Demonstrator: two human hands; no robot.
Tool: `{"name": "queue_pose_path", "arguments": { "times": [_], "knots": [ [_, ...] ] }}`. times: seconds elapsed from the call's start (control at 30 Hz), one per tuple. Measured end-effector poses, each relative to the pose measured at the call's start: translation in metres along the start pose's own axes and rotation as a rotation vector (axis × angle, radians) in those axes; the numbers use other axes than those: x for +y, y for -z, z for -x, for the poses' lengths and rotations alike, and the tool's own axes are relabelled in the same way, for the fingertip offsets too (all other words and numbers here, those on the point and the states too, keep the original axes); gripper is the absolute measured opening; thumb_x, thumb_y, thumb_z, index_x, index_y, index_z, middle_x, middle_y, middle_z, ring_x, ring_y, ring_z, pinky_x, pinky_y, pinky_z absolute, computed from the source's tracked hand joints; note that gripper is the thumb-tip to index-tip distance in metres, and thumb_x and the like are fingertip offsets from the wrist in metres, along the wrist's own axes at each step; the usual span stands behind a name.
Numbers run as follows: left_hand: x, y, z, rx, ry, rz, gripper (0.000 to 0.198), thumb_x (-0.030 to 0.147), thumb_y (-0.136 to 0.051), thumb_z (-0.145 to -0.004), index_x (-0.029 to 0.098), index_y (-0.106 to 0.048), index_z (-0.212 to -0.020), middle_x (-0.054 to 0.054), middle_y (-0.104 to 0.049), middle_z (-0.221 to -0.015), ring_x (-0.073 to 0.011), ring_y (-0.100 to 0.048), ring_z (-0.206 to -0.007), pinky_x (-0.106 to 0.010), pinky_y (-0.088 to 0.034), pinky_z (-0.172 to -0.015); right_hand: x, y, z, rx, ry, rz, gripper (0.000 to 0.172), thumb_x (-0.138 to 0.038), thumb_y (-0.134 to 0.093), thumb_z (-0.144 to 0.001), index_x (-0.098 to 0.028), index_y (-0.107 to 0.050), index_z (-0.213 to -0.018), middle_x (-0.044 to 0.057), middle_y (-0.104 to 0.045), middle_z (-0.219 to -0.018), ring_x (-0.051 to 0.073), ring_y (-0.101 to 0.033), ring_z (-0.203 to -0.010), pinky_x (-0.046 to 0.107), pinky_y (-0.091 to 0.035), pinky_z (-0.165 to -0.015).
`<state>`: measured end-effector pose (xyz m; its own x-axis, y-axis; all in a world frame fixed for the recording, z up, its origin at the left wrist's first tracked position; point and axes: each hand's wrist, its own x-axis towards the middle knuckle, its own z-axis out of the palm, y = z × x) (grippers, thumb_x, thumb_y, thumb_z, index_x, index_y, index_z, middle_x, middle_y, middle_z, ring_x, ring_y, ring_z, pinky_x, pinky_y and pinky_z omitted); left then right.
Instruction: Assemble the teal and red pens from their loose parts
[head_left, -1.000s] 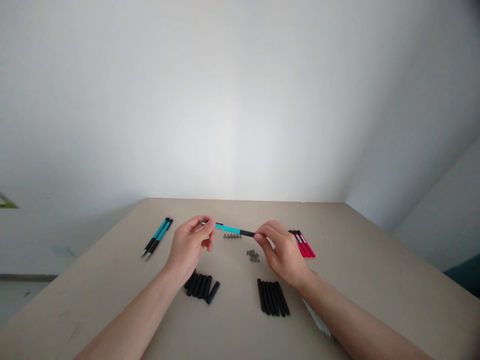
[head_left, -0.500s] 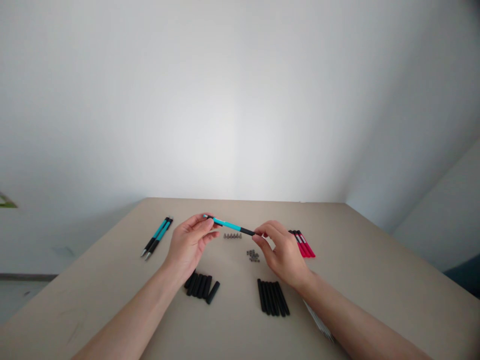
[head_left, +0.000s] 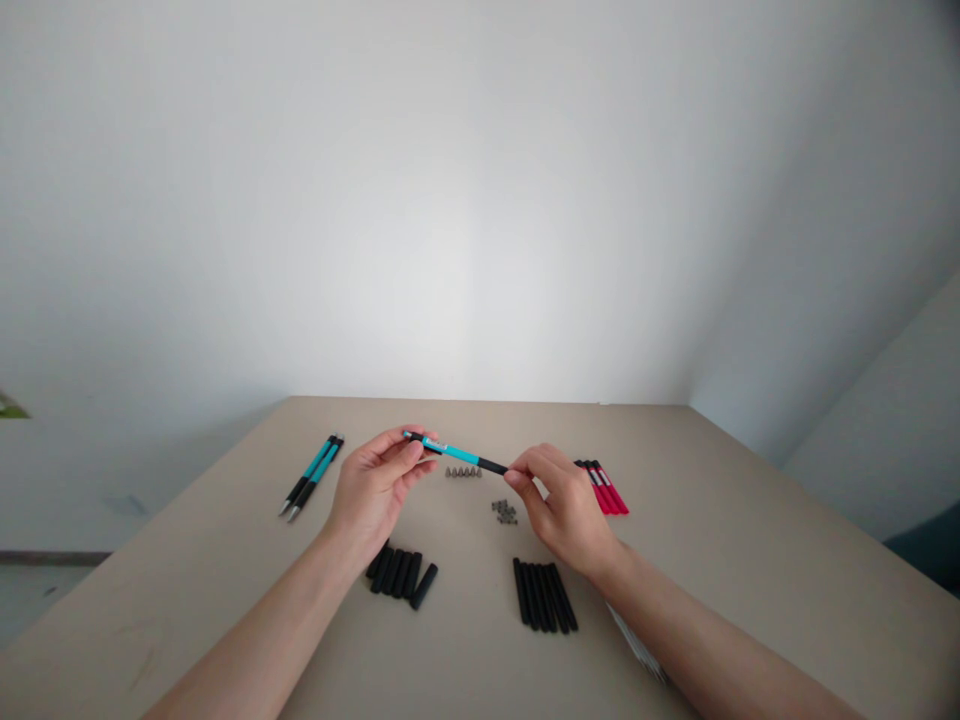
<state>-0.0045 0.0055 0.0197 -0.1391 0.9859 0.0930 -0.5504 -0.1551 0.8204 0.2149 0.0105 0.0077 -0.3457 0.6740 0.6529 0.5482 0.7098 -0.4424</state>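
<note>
Both my hands hold one teal and black pen (head_left: 459, 455) above the beige table (head_left: 720, 540). My left hand (head_left: 375, 490) pinches its teal far end between thumb and fingers. My right hand (head_left: 564, 505) pinches its black near end, which is partly hidden by the fingers. The pen slopes down from left to right. Under it on the table lie a row of small metal tips (head_left: 464, 472) and a little heap of small grey springs (head_left: 506, 512).
Two finished teal pens (head_left: 313, 476) lie at the far left. Red pen barrels (head_left: 602, 487) lie at the right behind my right hand. Short black grips (head_left: 403, 575) and longer black tubes (head_left: 544, 594) lie near me. Thin refills (head_left: 637, 645) show beside my right forearm.
My left hand opened its curl and shifted its pinch along the pen's teal end, which rose slightly. My right hand stayed almost in place.
</note>
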Motion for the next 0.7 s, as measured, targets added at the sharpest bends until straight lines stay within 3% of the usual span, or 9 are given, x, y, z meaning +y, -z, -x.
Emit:
{"name": "queue_pose_path", "arguments": {
  "times": [0.3,0.7],
  "knots": [
    [0.0005,-0.0034,0.0022,0.002,0.089,-0.034,0.023,0.023,-0.079,-0.069,0.009,-0.067,-0.083,-0.012,-0.074,-0.089,-0.0182,-0.07,-0.079,-0.026,-0.059,-0.071,0.001,-0.0017,0.0015,0.056,-0.019,0.025,0.005,-0.023,-0.057,-0.088,-0.02,-0.057,-0.084,0.004,-0.059,-0.078,0.018,-0.054,-0.075,0.03,-0.043,-0.066],
    [0.0022,-0.0044,0.0037,0.009,0.063,-0.094,0.025,0.022,-0.081,-0.066,0.008,-0.066,-0.081,-0.013,-0.074,-0.087,-0.0188,-0.07,-0.076,-0.026,-0.059,-0.068,-0.0011,0.003,-0.0003,-0.011,0.087,0.024,0.016,-0.02,-0.051,-0.091,-0.018,-0.057,-0.076,0.004,-0.057,-0.07,0.018,-0.051,-0.068,0.029,-0.039,-0.062]
  ]
}}
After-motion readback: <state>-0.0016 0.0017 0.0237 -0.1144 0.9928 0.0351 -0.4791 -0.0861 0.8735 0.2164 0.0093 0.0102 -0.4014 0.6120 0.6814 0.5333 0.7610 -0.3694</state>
